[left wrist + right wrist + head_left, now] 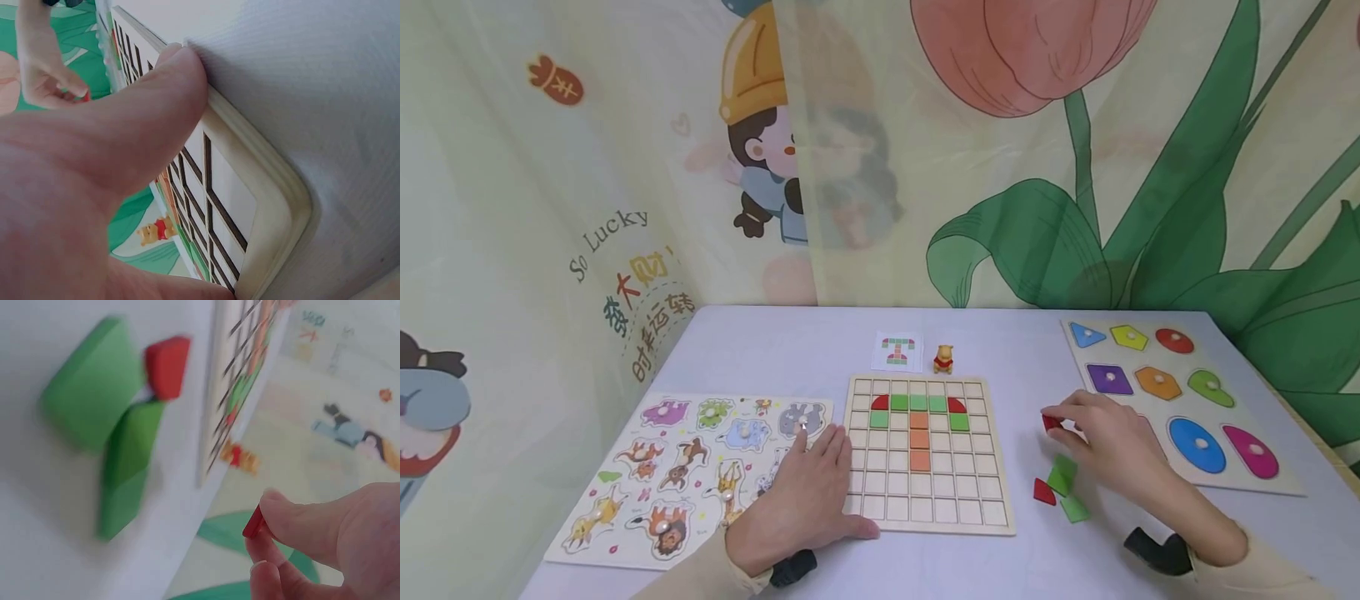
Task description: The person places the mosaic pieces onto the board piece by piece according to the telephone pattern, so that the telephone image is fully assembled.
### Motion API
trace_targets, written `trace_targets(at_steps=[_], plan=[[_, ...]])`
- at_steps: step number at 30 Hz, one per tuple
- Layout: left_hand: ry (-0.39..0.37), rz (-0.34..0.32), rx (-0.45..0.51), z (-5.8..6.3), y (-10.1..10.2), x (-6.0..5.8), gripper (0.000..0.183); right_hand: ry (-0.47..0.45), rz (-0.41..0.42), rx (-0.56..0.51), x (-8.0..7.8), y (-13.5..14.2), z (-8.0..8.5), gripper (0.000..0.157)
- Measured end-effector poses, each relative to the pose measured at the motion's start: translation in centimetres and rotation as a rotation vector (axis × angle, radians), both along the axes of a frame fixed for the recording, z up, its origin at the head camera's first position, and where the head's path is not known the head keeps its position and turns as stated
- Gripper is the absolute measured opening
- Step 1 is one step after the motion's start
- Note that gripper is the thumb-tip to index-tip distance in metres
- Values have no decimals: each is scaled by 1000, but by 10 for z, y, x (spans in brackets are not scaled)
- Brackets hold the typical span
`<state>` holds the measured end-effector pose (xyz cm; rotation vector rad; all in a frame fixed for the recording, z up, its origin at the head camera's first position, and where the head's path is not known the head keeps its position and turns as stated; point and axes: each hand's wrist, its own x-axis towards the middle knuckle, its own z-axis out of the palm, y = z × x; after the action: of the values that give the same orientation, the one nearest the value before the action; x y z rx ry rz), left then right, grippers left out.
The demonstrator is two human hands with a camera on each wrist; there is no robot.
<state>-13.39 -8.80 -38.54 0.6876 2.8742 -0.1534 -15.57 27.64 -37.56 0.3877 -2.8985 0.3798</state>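
The right hand's (1108, 437) fingers pinch a small, thin red block (1050, 422) above the tabletop (955, 571), between the square pale-wood grid board (955, 528) and the tabletop's right edge; it looks light, stiff and smooth, best held by its narrow edges. The left hand (816, 483) lies with fingers extended, its thumb touching the grid board's near edge. On the cream printed fabric backdrop (865, 279), near the tabletop's far left corner, "So Lucky" reads above Chinese lettering (658, 329).
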Motion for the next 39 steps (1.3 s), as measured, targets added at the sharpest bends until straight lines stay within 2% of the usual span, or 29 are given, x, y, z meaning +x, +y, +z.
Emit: trace_targets(at_steps=[4, 8, 12, 21, 26, 31, 39], plan=[[-9, 4, 10, 1, 0, 0, 116, 8, 50, -15, 3, -21, 6, 33], [-21, 13, 19, 1, 0, -1, 116, 22, 106, -25, 4, -41, 4, 32], [-22, 17, 13, 2, 1, 0, 116, 39, 159, -30, 3, -61, -1, 28], [-12, 16, -6, 3, 1, 0, 116, 10, 246, 7, 0, -99, -19, 21], [-22, 23, 3, 3, 1, 0, 115, -35, 285, 32, -4, -108, -28, 19], [-18, 19, -5, 2, 1, 0, 116, -14, 313, 61, -8, -110, -31, 17], [-12, 12, 1, 2, 1, 0, 115, -6, 346, 45, -12, -112, -30, 16]])
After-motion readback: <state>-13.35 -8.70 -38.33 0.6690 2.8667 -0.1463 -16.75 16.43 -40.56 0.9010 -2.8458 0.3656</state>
